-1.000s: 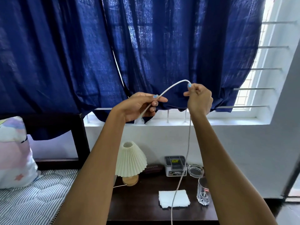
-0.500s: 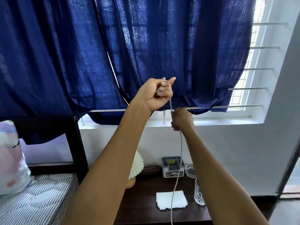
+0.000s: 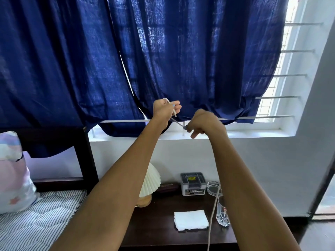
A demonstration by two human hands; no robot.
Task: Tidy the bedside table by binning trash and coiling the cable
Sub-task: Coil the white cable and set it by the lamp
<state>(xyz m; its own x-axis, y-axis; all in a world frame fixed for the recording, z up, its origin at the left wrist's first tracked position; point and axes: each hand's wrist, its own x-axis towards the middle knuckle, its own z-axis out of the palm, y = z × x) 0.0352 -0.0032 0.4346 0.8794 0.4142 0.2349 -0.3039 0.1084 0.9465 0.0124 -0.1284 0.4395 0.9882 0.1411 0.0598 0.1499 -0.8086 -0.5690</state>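
Observation:
Both my hands are raised in front of the blue curtain, holding a thin white cable [image 3: 212, 212]. My left hand [image 3: 164, 108] grips a small loop of it, with the cable end sticking down past my fingers. My right hand [image 3: 204, 124] is closed on the cable a little lower and to the right. A short stretch runs between the two hands. The rest hangs down behind my right forearm, past the dark bedside table [image 3: 163, 230] and out of the bottom of the frame. A white tissue [image 3: 191, 220] lies flat on the table.
On the table stand a pleated white lamp [image 3: 150, 180], a grey box [image 3: 192, 183], a glass ashtray [image 3: 212, 187], a cut-glass tumbler [image 3: 222, 212] and a dark case [image 3: 167, 186]. A bed with a striped mattress [image 3: 36, 214] and a pillow [image 3: 12, 171] is at the left.
My hands came together and then parted. My right hand slid down the cable and is now to the right and lower than my left, which holds a small loop.

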